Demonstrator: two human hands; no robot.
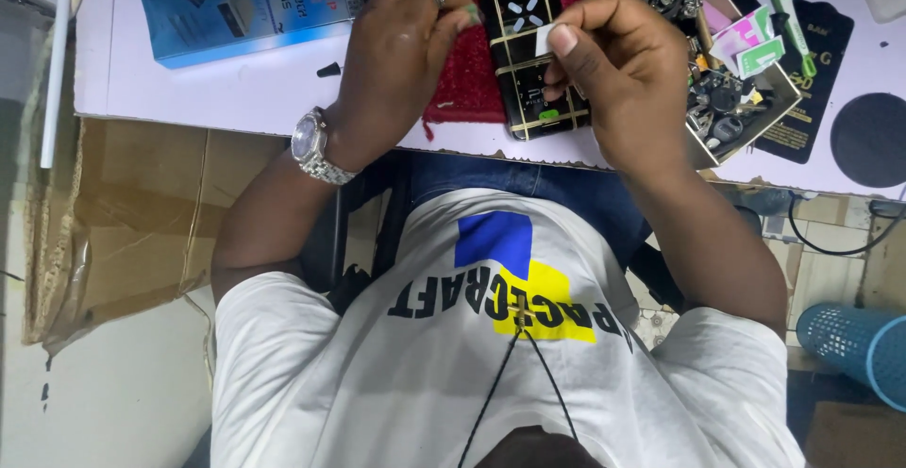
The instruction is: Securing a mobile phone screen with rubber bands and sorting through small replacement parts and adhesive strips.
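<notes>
While my right hand [623, 72] pinches a white tab [545, 41] over the black phone [528, 53], my left hand [401, 48] curls at the phone's edge, its hold unclear. A red mat [467, 86] lies on the white table [217, 91], with cardboard [123, 213] near left.

A black phone [528, 53] lies flat between the left hand [401, 58] and the right hand [618, 72], its glossy dark face crossed by thin yellow bands and marked with small white shapes and a green spot. A small white tab [545, 40], pinched in the right hand's fingertips, sits just above the phone's edge.
</notes>
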